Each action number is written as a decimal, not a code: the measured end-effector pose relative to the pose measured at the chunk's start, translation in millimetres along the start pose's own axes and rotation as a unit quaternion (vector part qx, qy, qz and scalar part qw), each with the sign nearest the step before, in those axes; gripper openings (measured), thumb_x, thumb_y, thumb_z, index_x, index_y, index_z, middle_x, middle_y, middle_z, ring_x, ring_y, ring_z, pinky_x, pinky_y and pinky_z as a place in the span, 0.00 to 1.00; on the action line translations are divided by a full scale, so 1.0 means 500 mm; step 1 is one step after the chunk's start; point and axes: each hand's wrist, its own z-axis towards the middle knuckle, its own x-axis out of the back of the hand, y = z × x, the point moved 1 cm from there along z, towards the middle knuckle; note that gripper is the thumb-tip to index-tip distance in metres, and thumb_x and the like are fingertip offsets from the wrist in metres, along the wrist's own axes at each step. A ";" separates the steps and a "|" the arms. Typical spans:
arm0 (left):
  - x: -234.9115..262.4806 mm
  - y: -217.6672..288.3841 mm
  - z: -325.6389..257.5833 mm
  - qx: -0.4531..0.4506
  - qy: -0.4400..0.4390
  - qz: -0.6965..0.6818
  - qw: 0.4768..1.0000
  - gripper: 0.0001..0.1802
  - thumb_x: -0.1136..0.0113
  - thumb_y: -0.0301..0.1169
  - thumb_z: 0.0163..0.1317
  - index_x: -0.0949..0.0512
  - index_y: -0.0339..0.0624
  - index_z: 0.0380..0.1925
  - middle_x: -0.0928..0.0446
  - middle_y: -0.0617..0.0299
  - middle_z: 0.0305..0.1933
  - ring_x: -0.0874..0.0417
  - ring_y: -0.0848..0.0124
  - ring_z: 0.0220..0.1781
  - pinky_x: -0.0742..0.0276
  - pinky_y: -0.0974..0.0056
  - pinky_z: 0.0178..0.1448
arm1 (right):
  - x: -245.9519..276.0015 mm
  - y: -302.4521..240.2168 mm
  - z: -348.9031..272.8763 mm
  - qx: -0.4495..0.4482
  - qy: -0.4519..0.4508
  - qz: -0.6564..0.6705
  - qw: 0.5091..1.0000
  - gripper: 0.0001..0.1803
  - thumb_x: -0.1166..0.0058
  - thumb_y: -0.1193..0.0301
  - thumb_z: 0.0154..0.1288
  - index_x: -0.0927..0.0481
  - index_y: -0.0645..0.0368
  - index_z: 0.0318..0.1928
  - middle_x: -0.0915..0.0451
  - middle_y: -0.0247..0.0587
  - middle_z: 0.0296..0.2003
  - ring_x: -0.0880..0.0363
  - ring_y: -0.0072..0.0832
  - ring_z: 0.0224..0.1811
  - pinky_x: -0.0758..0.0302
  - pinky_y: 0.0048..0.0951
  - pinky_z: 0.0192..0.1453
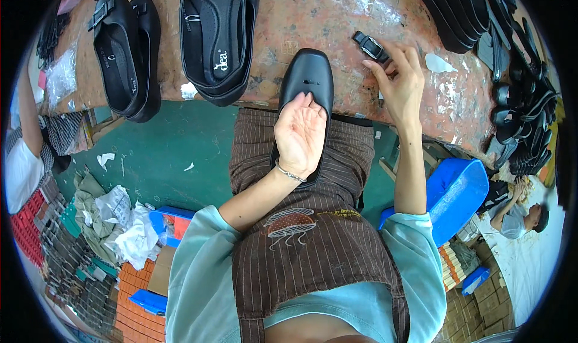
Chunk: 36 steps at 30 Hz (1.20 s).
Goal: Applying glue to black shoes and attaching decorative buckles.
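Worn reddish-brown stone tabletop [337, 18], pale scuffs across it, spanning the far part of my view.

Brown pin-striped apron [313, 240], covering the lap at near centre.

Blue plastic stool [457, 192], near right, beside the right forearm.

Pair of black flat shoes nested one in the other [218, 36], far centre-left on the tabletop; a second black pair with strap buckles [123, 54] lies further left at the tabletop's near edge.

Row of black shoes and soles [518, 96], stacked along the far right.

Black smooth-leather square-toed flat shoe [308, 78], centre, its toe resting on the tabletop's near edge and its heel down over the apron. I see my left hand [299, 132] lying palm-up in its opening, fingers loosely curled, steadying it rather than clenching.

Small black strap with a metal buckle [370, 46], far right of the shoe, just above the tabletop. My right hand [400, 81] pinches it between thumb and fingertips, the other fingers half-open.
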 end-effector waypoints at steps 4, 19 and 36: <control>-0.001 -0.001 0.001 -0.016 -0.044 0.009 0.999 0.08 0.50 0.34 0.67 0.24 0.43 0.36 0.20 0.62 0.39 0.24 0.71 0.40 0.30 0.64 0.52 | -0.007 -0.001 0.000 0.023 -0.010 -0.007 1.000 0.18 0.33 0.71 0.52 0.17 0.58 0.46 0.24 0.38 0.33 0.26 0.24 0.25 0.26 0.25 0.30; -0.025 -0.002 0.000 -0.025 -0.057 0.032 0.998 0.19 0.56 0.37 0.68 0.30 0.35 0.52 0.26 0.56 0.50 0.29 0.70 0.51 0.34 0.65 0.57 | -0.037 -0.119 -0.049 0.084 -0.119 0.165 0.975 0.20 0.34 0.78 0.46 0.16 0.57 0.45 0.22 0.38 0.35 0.22 0.27 0.30 0.25 0.25 0.29; -0.046 -0.005 0.003 -0.060 0.059 0.197 0.977 0.10 0.45 0.29 0.67 0.24 0.37 0.45 0.22 0.63 0.44 0.22 0.80 0.40 0.24 0.75 0.47 | -0.038 -0.134 -0.075 0.051 -0.069 0.155 0.984 0.25 0.33 0.79 0.41 0.15 0.51 0.45 0.27 0.40 0.32 0.26 0.30 0.30 0.28 0.25 0.31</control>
